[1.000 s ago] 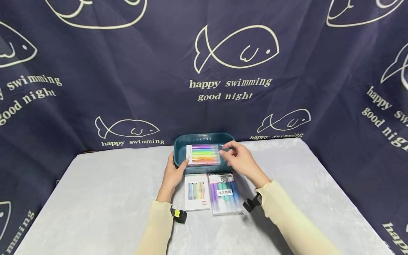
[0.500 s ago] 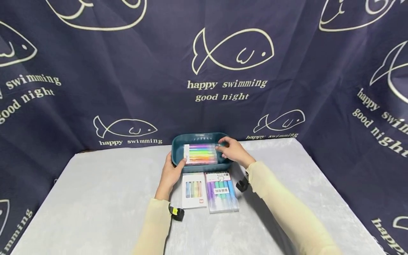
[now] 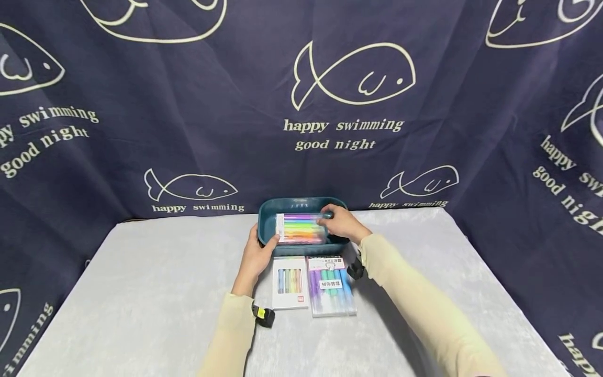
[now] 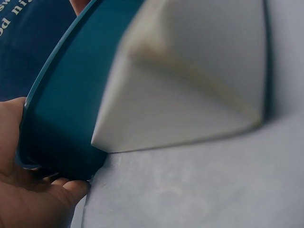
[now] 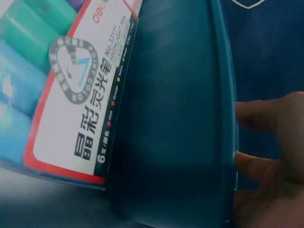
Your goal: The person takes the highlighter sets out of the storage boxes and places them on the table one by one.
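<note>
In the head view, a dark teal bin (image 3: 306, 251) stands at the table's back edge. A clear pack of rainbow-coloured pens (image 3: 300, 228) lies inside it. My left hand (image 3: 254, 257) grips the bin's left front corner, thumb over the rim; the left wrist view shows fingers curled round the bin's outer wall (image 4: 71, 95). My right hand (image 3: 344, 224) reaches over the right rim, thumb and forefinger curled at the pack's right end. The right wrist view has these fingers (image 5: 256, 166) beyond the near rim, their tips hidden.
Right in front of the bin lie a white box of pens (image 3: 283, 299) with a window and, beside it, a clear pack of highlighters (image 3: 333, 302). The grey-white tabletop (image 3: 165, 293) spreads around them. A navy fish-print cloth (image 3: 226, 131) hangs close behind.
My right hand has shifted slightly left and its wrist has moved farther forward, its fingers now over the pen pack's right end. The left hand and bin stay about where they were.
</note>
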Available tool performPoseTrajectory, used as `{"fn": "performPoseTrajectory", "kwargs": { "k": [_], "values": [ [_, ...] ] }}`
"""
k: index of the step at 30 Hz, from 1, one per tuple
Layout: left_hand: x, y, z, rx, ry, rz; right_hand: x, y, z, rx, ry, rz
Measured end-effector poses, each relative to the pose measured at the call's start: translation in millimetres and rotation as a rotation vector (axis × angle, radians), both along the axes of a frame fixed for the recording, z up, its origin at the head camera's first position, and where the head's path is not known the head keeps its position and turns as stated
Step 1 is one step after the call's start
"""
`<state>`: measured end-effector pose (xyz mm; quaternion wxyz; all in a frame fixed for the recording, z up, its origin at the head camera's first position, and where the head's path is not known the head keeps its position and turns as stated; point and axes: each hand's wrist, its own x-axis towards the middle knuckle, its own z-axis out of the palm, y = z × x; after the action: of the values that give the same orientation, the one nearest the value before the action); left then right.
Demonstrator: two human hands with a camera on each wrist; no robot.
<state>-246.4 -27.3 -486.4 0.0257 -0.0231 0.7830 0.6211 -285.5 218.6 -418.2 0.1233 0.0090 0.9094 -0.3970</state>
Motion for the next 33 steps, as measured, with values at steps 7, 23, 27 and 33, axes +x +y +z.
{"fn": "performPoseTrajectory", "kwargs": {
  "k": [7, 23, 27, 33],
  "values": [
    [0.0, 2.9, 4.3, 0.015, 0.006, -0.003, -6.7, 0, 4.4, 0.053, -0.028, -0.006],
    [4.2, -2.6, -7.1, 0.022, 0.017, 0.03, -20.9, -17, -9.7, 0.189, -0.059, 0.061],
    [3.3, -0.8, -6.8, 0.025, 0.02, 0.031, -22.5, -16, -12.6, 0.185, -0.062, 0.063],
    [-1.0, 1.8, -4.0, 0.019, 0.026, 0.037, -26.7, -11, -13.6, 0.151, -0.108, 0.053]
  ]
}}
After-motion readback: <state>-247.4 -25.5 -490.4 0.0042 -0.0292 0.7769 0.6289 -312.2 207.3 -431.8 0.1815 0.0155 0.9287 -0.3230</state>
